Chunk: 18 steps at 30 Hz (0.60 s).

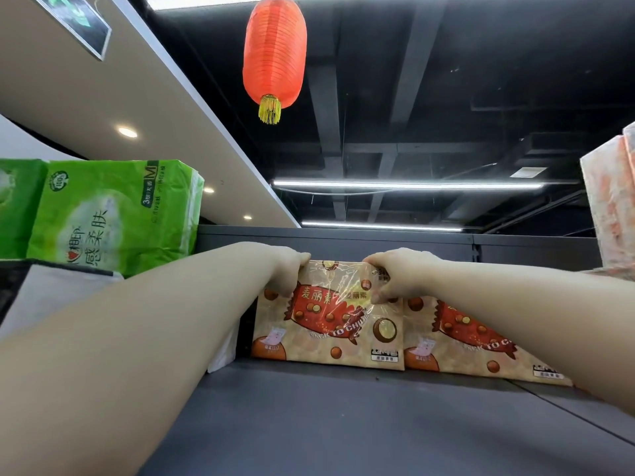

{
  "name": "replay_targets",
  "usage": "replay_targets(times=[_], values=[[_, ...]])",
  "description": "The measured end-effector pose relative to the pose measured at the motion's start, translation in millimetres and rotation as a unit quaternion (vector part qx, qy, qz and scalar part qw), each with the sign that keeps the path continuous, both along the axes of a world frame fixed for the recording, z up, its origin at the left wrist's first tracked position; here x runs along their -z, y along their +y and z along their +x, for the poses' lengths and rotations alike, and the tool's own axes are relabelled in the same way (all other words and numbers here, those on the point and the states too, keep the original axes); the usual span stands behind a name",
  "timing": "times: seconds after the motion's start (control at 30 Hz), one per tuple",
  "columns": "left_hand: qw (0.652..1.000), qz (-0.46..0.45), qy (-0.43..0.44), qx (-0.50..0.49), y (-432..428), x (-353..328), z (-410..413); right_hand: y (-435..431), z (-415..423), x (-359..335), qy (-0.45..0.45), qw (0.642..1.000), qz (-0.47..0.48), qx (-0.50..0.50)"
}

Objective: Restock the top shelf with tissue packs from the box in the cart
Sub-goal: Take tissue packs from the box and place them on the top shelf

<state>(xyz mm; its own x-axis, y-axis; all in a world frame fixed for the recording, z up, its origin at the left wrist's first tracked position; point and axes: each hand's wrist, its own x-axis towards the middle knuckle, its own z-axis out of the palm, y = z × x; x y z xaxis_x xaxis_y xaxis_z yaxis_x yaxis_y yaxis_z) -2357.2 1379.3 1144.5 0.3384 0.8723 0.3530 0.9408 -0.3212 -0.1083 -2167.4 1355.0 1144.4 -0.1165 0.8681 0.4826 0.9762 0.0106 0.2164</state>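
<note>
A tan tissue pack (330,328) with a red candy picture stands upright at the back of the dark grey top shelf (343,417). My left hand (287,273) grips its upper left corner, fingers curled over the top edge. My right hand (398,274) pinches its upper right corner and the loose plastic wrap. A second matching tan pack (481,345) stands right beside it, touching, partly hidden by my right forearm. The box and the cart are out of view.
Green tissue packs (110,214) stand on the shelf to the left, above a white pack (68,297). Pale orange-patterned packs (611,207) rise at the right edge. A dark back panel (343,240) closes the shelf behind. A red lantern (273,53) hangs overhead.
</note>
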Motion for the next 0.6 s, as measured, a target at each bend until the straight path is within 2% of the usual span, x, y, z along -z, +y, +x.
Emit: replay_targets(times=[0.27,0.6], values=[[0.999,0.03,-0.019,0.017,-3.3,-0.1,0.5,-11.2,2.2,-9.8,0.055,0.997,-0.033,-0.036],[0.993,0.111,0.011,0.048,-51.5,-21.7,22.4,-64.6,-7.8,-23.0,0.005,0.999,0.004,-0.051]])
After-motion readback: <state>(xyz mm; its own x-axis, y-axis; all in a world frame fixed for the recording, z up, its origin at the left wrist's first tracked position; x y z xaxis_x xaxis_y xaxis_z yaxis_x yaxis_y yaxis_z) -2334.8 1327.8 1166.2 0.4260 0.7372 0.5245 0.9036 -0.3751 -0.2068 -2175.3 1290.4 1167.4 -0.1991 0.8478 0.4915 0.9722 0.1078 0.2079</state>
